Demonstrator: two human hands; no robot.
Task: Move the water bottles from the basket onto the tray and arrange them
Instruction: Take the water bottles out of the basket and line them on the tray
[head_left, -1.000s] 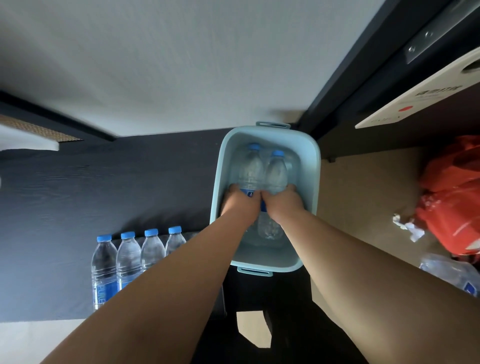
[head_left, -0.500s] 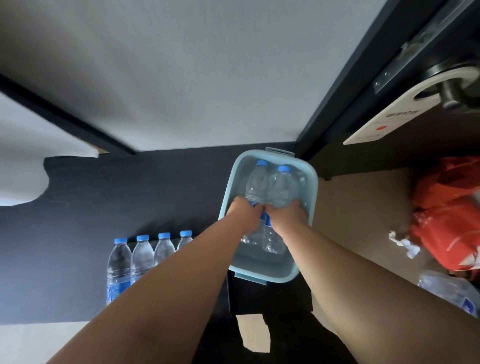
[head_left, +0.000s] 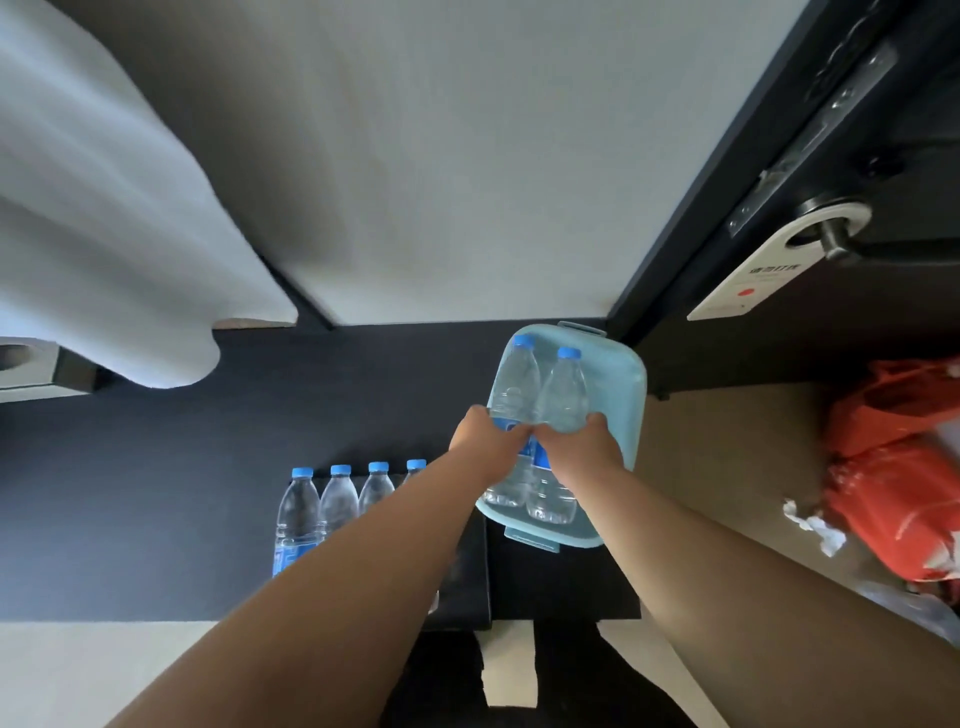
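A light blue basket (head_left: 628, 395) stands at the right end of a dark surface. Two clear water bottles with blue caps are held upright over it. My left hand (head_left: 485, 436) grips the left bottle (head_left: 514, 384) at its label. My right hand (head_left: 582, 444) grips the right bottle (head_left: 563, 395) beside it. The two hands touch each other. Both bottle bases appear lifted near the basket's front rim. A row of several matching bottles (head_left: 337, 499) stands to the left; my left forearm covers the rightmost one. I cannot make out a tray under them.
A dark door with a handle and white hanger tag (head_left: 748, 280) rises at right. Orange plastic bags (head_left: 893, 467) and crumpled paper (head_left: 813, 525) lie on the beige floor. White cloth (head_left: 104, 234) hangs at upper left above the dark surface (head_left: 156, 467).
Both hands have raised the two bottles higher out of the basket. The camera has tilted up, so the basket and bottle row sit lower in the view.
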